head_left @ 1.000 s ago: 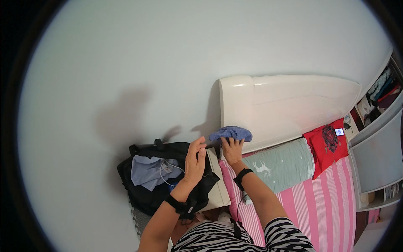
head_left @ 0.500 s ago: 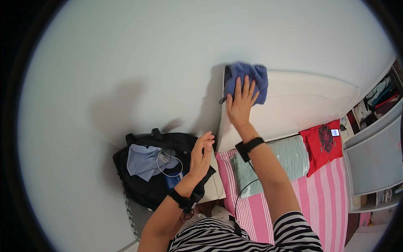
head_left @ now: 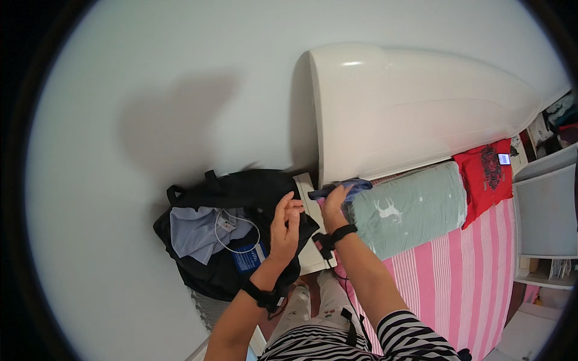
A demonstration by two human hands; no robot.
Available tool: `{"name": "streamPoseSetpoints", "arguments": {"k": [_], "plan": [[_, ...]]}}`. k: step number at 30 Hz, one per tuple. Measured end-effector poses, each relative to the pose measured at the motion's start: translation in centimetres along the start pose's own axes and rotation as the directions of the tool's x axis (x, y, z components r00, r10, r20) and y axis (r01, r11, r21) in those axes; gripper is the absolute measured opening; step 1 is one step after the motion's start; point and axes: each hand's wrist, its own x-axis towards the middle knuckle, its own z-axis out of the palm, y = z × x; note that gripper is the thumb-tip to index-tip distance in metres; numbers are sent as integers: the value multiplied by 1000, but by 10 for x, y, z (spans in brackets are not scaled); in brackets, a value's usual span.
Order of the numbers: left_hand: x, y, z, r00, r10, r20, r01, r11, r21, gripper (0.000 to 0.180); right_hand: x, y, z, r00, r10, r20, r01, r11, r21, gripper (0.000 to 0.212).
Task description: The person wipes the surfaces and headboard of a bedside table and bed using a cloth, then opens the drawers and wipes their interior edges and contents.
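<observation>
My right hand (head_left: 335, 206) is at the lower left corner of the white headboard (head_left: 427, 90), closed on a blue cloth (head_left: 355, 187). The cloth lies along the headboard's bottom edge, seen nearly edge-on, and part of it is hidden by my fingers. My left hand (head_left: 285, 230) hovers over the right side of a black bag (head_left: 198, 274). Its fingers are loosely stretched, with nothing in them. Inside the open bag are a light blue-grey cloth (head_left: 195, 231), a white cord (head_left: 259, 237) and a blue packet (head_left: 248, 260).
A pale green pillow (head_left: 415, 207) and a red cloth item (head_left: 484, 180) with a phone (head_left: 504, 159) lie on the pink striped bed (head_left: 445, 283). A cream bedside cabinet (head_left: 313, 260) stands between bag and bed. Shelves (head_left: 551, 265) are at the far right.
My right hand has come down from the headboard's upper left corner to its lower edge, bringing the blue cloth along. The view has shifted, and my left hand stays over the bag.
</observation>
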Motion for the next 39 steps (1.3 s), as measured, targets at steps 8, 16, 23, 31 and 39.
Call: {"name": "streamPoseSetpoints", "arguments": {"k": [8, 16, 23, 31, 39], "plan": [[-20, -21, -19, 990, -137, -37, 138, 990, 6, 41, 48, 7, -20, 816, 412, 406, -575, 647, 501, 35], [-37, -16, -33, 991, -93, -92, 94, 995, 12, 41, -7, -99, -24, 711, 204, 673, -196, 977, -89, 50], [-43, 23, -42, 999, 28, 32, -29, 999, 32, 41, -58, -243, -22, 490, 163, 857, 500, 753, -429, 37], [-58, 38, -61, 988, 155, 16, -156, 986, 57, 39, -103, -368, 34, 592, 60, 804, 68, 990, -124, 27], [-93, 30, -66, 957, 183, 225, -253, 907, 338, 45, -171, -415, 69, -340, -451, 825, 906, -394, 158, 36]]}}
